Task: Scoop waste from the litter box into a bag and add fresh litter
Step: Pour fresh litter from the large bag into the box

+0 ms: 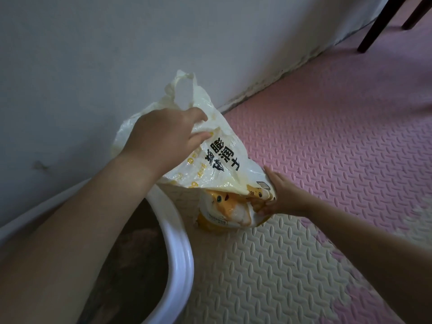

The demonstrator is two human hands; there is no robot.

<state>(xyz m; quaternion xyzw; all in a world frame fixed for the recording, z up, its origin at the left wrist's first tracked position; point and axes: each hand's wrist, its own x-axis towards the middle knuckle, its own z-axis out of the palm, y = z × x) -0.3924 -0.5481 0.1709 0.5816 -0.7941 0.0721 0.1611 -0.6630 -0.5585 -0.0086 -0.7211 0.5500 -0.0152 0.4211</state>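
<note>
Fingers [198,137] of the left hand [163,134] are curled around the upper fold of the litter bag [224,160]. The right hand [280,195] pinches its lower corner. Bag bottom rests on the floor mat [304,253], just beside the litter box [180,239].

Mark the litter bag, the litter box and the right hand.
litter bag [222,157]: head view, on its black printed lettering.
litter box [181,244]: head view, on its white rim.
right hand [280,195]: head view, on the back of the hand.
</note>
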